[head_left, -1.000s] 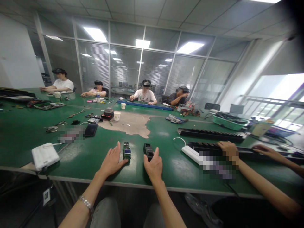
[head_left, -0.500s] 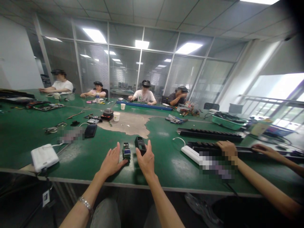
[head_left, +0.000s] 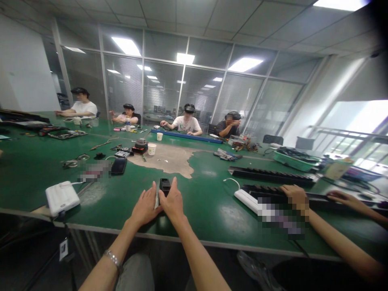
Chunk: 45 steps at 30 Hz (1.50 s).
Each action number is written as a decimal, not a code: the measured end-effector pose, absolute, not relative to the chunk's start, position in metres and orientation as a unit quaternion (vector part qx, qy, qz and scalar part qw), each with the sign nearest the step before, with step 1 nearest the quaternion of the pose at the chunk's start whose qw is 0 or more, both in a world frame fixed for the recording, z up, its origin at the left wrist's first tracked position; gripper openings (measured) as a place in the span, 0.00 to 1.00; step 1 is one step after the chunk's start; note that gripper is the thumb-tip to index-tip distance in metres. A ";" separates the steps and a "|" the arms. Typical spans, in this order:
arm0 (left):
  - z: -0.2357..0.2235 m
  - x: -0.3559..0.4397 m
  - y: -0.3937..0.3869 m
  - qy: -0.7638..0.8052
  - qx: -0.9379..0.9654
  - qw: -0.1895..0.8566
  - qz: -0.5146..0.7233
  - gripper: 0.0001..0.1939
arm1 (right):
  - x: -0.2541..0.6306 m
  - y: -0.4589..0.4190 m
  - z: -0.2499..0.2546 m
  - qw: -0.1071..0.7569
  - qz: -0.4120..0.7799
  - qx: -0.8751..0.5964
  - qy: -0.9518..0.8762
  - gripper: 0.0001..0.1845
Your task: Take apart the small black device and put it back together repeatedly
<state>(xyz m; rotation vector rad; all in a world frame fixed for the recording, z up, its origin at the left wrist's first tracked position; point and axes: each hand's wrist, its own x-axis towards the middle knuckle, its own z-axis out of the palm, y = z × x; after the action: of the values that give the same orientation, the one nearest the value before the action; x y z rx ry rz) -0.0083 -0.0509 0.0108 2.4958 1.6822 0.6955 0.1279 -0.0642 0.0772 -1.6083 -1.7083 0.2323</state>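
A black rectangular plastic casing (head_left: pixel 165 185) stands up between my two hands, close above the table near its front edge. My right hand (head_left: pixel 173 203) is closed on the casing from the right, thumb toward me. My left hand (head_left: pixel 145 207) presses in from the left, with its thumb reaching under toward the right hand. A thin pale edge of the small circuit board (head_left: pixel 157 199) shows between the left fingers and the casing. Most of the board is hidden by my hands and the casing. Both hands nearly touch.
To the left lie a white box (head_left: pixel 62 197), a black phone (head_left: pixel 119 166) and eyeglasses (head_left: pixel 75 161). Paper cups (head_left: pixel 152 149) stand farther back. On the right, a person's hands (head_left: pixel 295 197) rest on a long black strip (head_left: pixel 269 194) beside a white power strip (head_left: pixel 247 200). Several people sit opposite.
My right hand has brought the black casing leftward against the circuit board at my left hand. The board's face, visible before, is now covered. The view has shifted slightly.
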 end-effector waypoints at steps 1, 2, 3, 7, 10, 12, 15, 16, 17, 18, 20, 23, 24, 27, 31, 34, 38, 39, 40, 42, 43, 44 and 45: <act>0.011 -0.008 -0.051 0.544 0.808 0.028 0.226 0.49 | 0.127 -0.065 0.076 0.375 0.084 -0.632 -0.673 0.44; 0.012 -0.008 -0.052 0.543 0.808 0.030 0.226 0.49 | 0.126 -0.066 0.076 0.371 0.076 -0.633 -0.675 0.44; 0.013 -0.008 -0.053 0.542 0.808 0.031 0.227 0.48 | 0.125 -0.067 0.075 0.368 0.070 -0.635 -0.676 0.44; 0.016 -0.008 -0.056 0.542 0.809 0.032 0.227 0.49 | 0.121 -0.068 0.071 0.348 0.068 -0.648 -0.674 0.45; 0.018 -0.007 -0.057 0.544 0.808 0.027 0.224 0.49 | 0.121 -0.068 0.064 0.328 0.080 -0.664 -0.667 0.45; 0.018 -0.007 -0.057 0.546 0.809 0.025 0.218 0.48 | 0.122 -0.068 0.058 0.320 0.087 -0.668 -0.666 0.43; 0.019 -0.007 -0.057 0.546 0.810 0.027 0.212 0.48 | 0.124 -0.069 0.053 0.332 0.084 -0.660 -0.669 0.45; 0.019 -0.007 -0.057 0.546 0.810 0.028 0.213 0.48 | 0.124 -0.069 0.053 0.342 0.078 -0.654 -0.670 0.46; 0.019 -0.007 -0.057 0.545 0.810 0.029 0.215 0.49 | 0.124 -0.069 0.053 0.352 0.072 -0.649 -0.670 0.47; 0.019 -0.007 -0.057 0.545 0.810 0.029 0.216 0.50 | 0.124 -0.068 0.053 0.360 0.067 -0.646 -0.669 0.47; 0.018 -0.007 -0.056 0.545 0.810 0.027 0.215 0.51 | 0.123 -0.068 0.053 0.361 0.068 -0.649 -0.666 0.45; 0.017 -0.008 -0.055 0.546 0.811 0.019 0.209 0.50 | 0.121 -0.068 0.050 0.351 0.073 -0.661 -0.660 0.41; 0.016 -0.008 -0.055 0.546 0.811 0.018 0.208 0.49 | 0.121 -0.069 0.049 0.350 0.072 -0.662 -0.659 0.41; 0.016 -0.008 -0.055 0.546 0.811 0.022 0.210 0.49 | 0.121 -0.069 0.053 0.356 0.076 -0.659 -0.658 0.41; 0.015 -0.007 -0.053 0.544 0.810 0.027 0.219 0.50 | 0.123 -0.066 0.072 0.391 0.078 -0.647 -0.650 0.42; 0.013 -0.007 -0.051 0.544 0.809 0.023 0.223 0.50 | 0.132 -0.064 0.086 0.439 0.073 -0.630 -0.636 0.42; 0.012 -0.007 -0.050 0.548 0.805 0.022 0.227 0.50 | 0.164 -0.061 0.083 0.479 0.043 -0.620 -0.621 0.40; 0.011 -0.007 -0.050 0.550 0.804 0.022 0.227 0.49 | 0.174 -0.061 0.077 0.477 0.038 -0.632 -0.610 0.39; 0.011 -0.007 -0.050 0.551 0.803 0.022 0.226 0.49 | 0.184 -0.061 0.071 0.469 0.032 -0.647 -0.600 0.39; 0.011 -0.007 -0.050 0.551 0.803 0.023 0.226 0.49 | 0.202 -0.062 0.057 0.454 0.019 -0.670 -0.587 0.40; 0.011 -0.007 -0.050 0.551 0.803 0.022 0.227 0.49 | 0.209 -0.063 0.050 0.448 0.012 -0.679 -0.581 0.40; 0.011 -0.007 -0.050 0.551 0.802 0.023 0.228 0.49 | 0.214 -0.065 0.044 0.443 0.006 -0.684 -0.579 0.40; 0.011 -0.007 -0.050 0.551 0.802 0.023 0.229 0.49 | 0.219 -0.067 0.038 0.438 0.004 -0.689 -0.578 0.40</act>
<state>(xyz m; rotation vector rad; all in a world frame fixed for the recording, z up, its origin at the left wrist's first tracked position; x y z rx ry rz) -0.0067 -0.0501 0.0111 2.4835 1.7075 0.7092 0.2187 -0.0666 0.0385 -1.7121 -1.4373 0.0090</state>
